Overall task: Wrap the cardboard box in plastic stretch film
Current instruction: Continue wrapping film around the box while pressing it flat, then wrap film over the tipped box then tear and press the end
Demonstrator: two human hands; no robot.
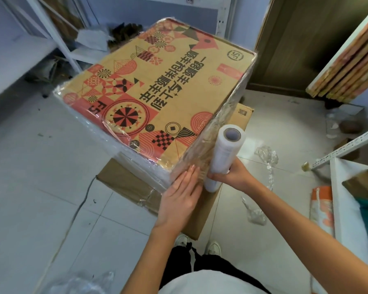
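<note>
Cardboard box [157, 92], printed in red and black, standing on a flattened carton [202, 209] on the tiled floor, its side faces already under glossy, wrinkled stretch film. The left hand [180, 199] lies flat, fingers straight, pressing film onto the near face; the right hand [232, 174] grips the film roll [222, 155] near its lower end. The box looks stiff and bulky; the film is thin, clingy and tear-prone, best controlled from the roll's ends.
</note>
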